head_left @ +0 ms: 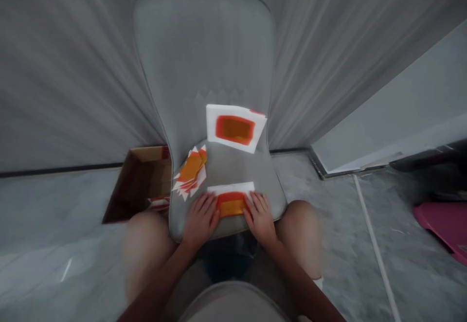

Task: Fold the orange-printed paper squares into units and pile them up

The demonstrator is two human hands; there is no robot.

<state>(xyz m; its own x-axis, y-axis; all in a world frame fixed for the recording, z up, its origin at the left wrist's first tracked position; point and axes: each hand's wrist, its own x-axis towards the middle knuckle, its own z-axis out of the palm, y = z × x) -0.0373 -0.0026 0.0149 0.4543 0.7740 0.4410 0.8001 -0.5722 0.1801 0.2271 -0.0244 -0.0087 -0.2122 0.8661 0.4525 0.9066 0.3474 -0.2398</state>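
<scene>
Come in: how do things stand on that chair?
Left hand, right hand: at opposite sides of red-and-orange paper, touching it. Paper on grey chair, middle uncovered. Paper pile beside left hand.

Pink object [443,227], perhaps plastic; marbled floor [346,244].

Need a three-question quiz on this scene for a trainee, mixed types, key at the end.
1. True or false: the left hand and right hand touch the same sheet.
2. Fill in: the pile on the chair lies nearer the ___ hand.
3. The box stands on: A, a shelf; B, the floor; C, a stool.

Key: 1 true; 2 left; 3 B.
</scene>
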